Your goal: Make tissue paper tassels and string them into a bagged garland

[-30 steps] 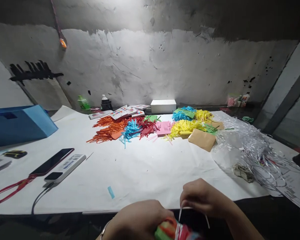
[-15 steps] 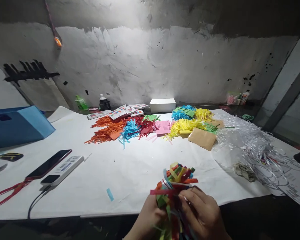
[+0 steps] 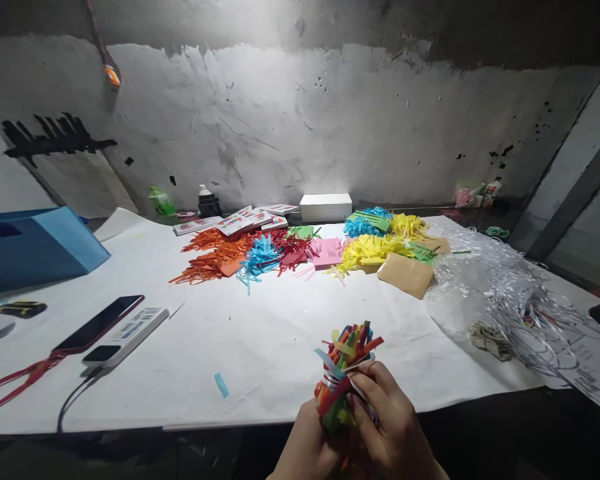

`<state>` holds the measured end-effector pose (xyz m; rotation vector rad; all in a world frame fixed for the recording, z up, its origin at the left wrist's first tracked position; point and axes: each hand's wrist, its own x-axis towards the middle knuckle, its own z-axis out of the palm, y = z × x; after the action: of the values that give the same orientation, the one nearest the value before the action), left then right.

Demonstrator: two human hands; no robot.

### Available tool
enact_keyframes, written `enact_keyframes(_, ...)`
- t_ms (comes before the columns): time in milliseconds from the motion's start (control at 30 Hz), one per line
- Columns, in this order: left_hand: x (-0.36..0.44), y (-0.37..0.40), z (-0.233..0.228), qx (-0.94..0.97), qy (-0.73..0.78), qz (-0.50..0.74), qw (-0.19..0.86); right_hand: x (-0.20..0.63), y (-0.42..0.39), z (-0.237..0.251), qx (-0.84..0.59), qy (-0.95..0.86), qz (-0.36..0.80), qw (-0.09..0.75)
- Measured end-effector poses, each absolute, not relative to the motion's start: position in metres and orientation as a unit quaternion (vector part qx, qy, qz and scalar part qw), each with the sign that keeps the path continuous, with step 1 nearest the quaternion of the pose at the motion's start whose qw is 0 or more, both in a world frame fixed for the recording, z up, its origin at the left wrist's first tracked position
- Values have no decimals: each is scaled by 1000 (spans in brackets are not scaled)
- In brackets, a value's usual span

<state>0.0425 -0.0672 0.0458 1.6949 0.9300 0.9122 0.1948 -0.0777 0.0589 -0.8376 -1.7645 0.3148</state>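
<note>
At the front edge of the table, my left hand (image 3: 310,437) is closed around a bundle of multicoloured paper strips (image 3: 337,410). The strip ends fan out above the grip, in red, green, yellow, orange and blue. A shiny white ribbon (image 3: 333,380) circles the bundle near its top. My right hand (image 3: 393,417) is closed against the bundle's right side, thumb and forefinger pinching the ribbon where it comes off the wrap. The bundle's lower part is hidden behind my hands.
Fringed paper piles lie at the back: orange (image 3: 215,257), blue (image 3: 263,257), yellow (image 3: 373,252). Tangled clear ribbon (image 3: 500,287) covers the right side beside a brown envelope (image 3: 407,275). A phone (image 3: 100,325), white device (image 3: 127,337) and blue box (image 3: 40,250) are left.
The bundle has turned more upright, and my hands have drawn closer together around it. A red strip that stuck out to the left no longer does so.
</note>
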Motion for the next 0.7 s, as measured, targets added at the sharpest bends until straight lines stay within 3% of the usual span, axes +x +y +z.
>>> enact_keyframes(200,40,-67,47,662,355,368,548,201,-82,60,-394,-723,279,495)
enact_keyframes(367,31,-67,54,623,331,348,618,205,-84,61,-488,-772,131,387)
enact_keyframes(533,23,-62,52,564,266,320,713,203,-80,53,-463,-806,137,342)
enact_keyframes(700,24,-58,41,573,414,353,613,190,-69,20,-413,-833,30,366)
